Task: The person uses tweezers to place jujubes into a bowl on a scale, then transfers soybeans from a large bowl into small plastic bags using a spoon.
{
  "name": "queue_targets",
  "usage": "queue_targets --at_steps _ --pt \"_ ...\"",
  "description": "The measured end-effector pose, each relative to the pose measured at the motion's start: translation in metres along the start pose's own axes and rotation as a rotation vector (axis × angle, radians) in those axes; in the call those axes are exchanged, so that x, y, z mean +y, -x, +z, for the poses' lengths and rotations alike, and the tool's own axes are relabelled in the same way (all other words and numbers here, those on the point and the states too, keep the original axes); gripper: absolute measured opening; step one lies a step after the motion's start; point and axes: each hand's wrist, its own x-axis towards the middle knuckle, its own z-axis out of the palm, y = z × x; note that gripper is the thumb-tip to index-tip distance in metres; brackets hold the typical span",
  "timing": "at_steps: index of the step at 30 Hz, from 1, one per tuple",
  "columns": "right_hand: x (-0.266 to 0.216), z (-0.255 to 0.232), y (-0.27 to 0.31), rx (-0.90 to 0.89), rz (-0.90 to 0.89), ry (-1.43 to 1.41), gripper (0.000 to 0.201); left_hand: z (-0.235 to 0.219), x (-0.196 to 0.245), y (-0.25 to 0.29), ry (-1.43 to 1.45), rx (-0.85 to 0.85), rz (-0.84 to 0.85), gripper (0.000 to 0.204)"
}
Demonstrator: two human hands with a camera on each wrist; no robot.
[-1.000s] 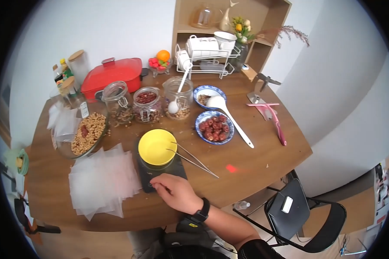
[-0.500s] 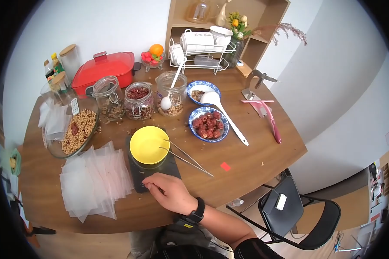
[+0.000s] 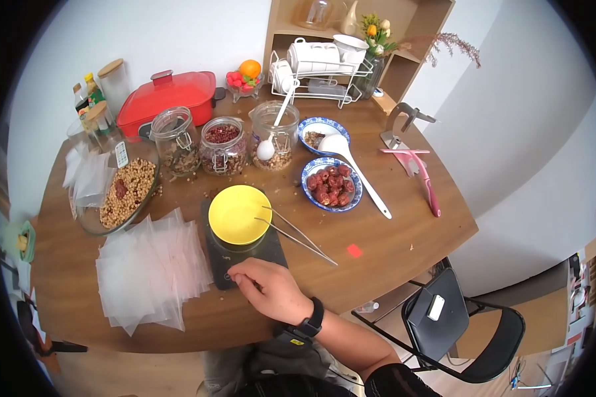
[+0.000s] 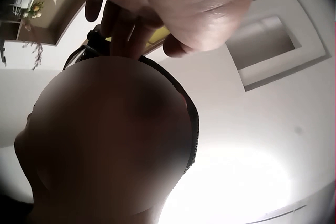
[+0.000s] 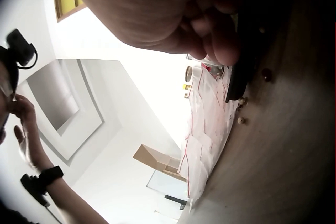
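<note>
My right hand (image 3: 271,288) rests at the front edge of a flat black scale (image 3: 220,266), fingers loosely curled and thumb forward. In the right wrist view its fingers (image 5: 223,45) hang close to the scale's dark edge, holding nothing visible. A yellow bowl (image 3: 240,213) stands on the scale, with metal tweezers (image 3: 327,259) leaning against its right side. To the left lies a spread pile of thin translucent bags (image 3: 149,274). My left hand (image 4: 194,8) is raised to the head, fingers bent beside black headgear (image 4: 100,43); the head view does not include it.
Behind the bowl stand glass jars (image 3: 222,147) of dried ingredients. A glass bowl of beige beans (image 3: 131,188) is at left, a bowl of red dates (image 3: 330,185) at right. A white ladle (image 3: 367,188), pink peeler-like tool (image 3: 427,188) and red pot (image 3: 165,102) sit further out.
The head view has shifted slightly left and right, moving the whole scene in it. My right hand stays by the scale, and the things on the table keep their places.
</note>
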Motion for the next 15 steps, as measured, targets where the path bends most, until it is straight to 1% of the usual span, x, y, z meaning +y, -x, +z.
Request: queue_targets --at_steps 1,2,4,5,6,7,8,9,11,14,15 --pt "-0.002 -0.001 0.001 -0.010 0.023 0.001 0.013 -0.019 0.003 0.009 -0.051 -0.005 0.023 0.019" --pt "-0.002 -0.002 0.001 -0.003 0.022 0.011 0.013 -0.048 0.008 0.029 -0.207 0.061 0.077 0.024" --pt "-0.002 0.000 0.001 0.006 0.000 0.006 0.012 -0.061 -0.008 0.035 -0.380 0.236 0.108 0.026" --pt "-0.002 0.000 0.002 -0.008 0.033 0.001 0.012 -0.066 -0.027 0.026 -0.560 0.289 0.050 0.033" --pt "-0.001 0.001 0.002 -0.008 0.048 -0.014 0.013 -0.070 -0.047 0.017 -0.736 0.335 -0.017 0.042" --pt "-0.001 0.001 0.003 -0.012 0.065 -0.017 0.013 -0.079 -0.058 0.017 -1.081 0.320 -0.130 0.061" --pt "-0.002 0.001 0.003 -0.014 0.082 -0.016 0.013 -0.103 -0.067 0.034 -1.318 0.226 -0.280 0.095" --pt "0.000 0.002 0.003 -0.013 0.082 -0.026 0.013 -0.126 -0.082 0.053 -1.408 0.257 -0.414 0.110" --pt "0.001 0.003 0.004 -0.004 0.080 -0.037 0.013 -0.164 -0.104 0.091 -1.597 0.295 -0.564 0.128" --pt "0.002 0.004 0.004 -0.009 0.072 -0.035 0.014 -0.172 -0.106 0.095 -1.673 0.392 -0.930 0.141" --pt "0.001 0.005 0.004 -0.014 0.092 -0.052 0.014 -0.178 -0.107 0.096 -1.675 0.376 -0.940 0.142"
